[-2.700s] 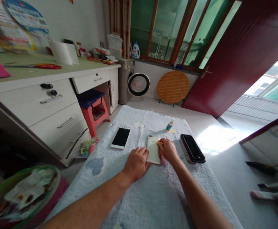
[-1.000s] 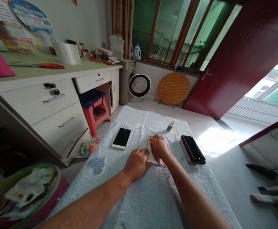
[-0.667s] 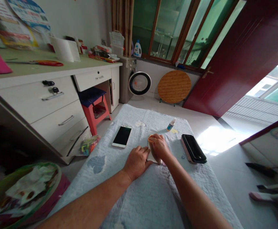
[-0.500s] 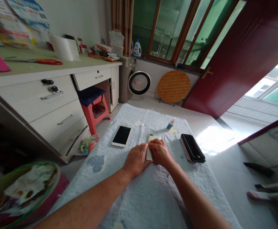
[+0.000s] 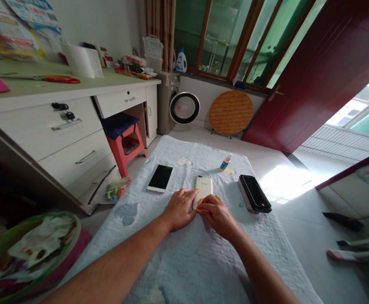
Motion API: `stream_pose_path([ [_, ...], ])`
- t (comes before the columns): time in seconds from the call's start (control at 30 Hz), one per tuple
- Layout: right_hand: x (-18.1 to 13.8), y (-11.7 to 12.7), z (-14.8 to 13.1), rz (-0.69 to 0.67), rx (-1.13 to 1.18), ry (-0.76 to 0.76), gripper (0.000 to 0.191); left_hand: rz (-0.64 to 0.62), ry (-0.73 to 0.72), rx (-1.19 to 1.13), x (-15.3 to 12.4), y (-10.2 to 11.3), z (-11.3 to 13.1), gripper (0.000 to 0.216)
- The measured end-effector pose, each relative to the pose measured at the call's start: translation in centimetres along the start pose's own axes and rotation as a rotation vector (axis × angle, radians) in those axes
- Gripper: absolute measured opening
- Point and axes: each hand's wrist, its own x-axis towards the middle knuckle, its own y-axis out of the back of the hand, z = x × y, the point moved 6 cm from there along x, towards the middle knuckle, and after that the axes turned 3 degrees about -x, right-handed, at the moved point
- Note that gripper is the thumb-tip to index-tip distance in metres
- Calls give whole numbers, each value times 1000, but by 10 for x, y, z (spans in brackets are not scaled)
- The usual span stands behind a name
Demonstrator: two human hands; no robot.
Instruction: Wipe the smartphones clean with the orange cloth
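A cream smartphone [image 5: 204, 185] lies back up on the cloth-covered table, camera end away from me. My left hand [image 5: 180, 210] holds it along its left side, fingers over the edge and thumb near the lower end. Pinched in my right hand [image 5: 215, 212] is a small orange wiping pad [image 5: 199, 206], pressed on the phone's lower end; most of the pad is hidden under the fingers. To the left lies a white smartphone [image 5: 160, 178] with its dark screen up. A small spray bottle [image 5: 225, 163] stands beyond, to the right.
A stack of phones [image 5: 254, 193] with a black one on top lies at the right edge of the pale blue tablecloth [image 5: 184, 261]. A waste bin [image 5: 76, 236] stands at the lower left, and a red stool [image 5: 127, 145] by the desk [image 5: 76, 95].
My right hand has slid toward me along the phone with the pad, baring the upper part of its back. My left hand has shifted slightly and stays at the left side.
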Motion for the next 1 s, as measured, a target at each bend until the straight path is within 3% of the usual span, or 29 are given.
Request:
stream_pose_path([
  [0.43, 10, -20, -16, 30, -198, 16, 12, -26, 102, -58, 5, 0, -11, 48],
  [0.8, -10, 2, -5, 0, -126, -21, 15, -7, 47, -57, 6, -3, -10, 41],
  [1.0, -6, -6, -5, 44, -112, -9, 16, 18, 27, -45, 6, -3, -9, 33],
])
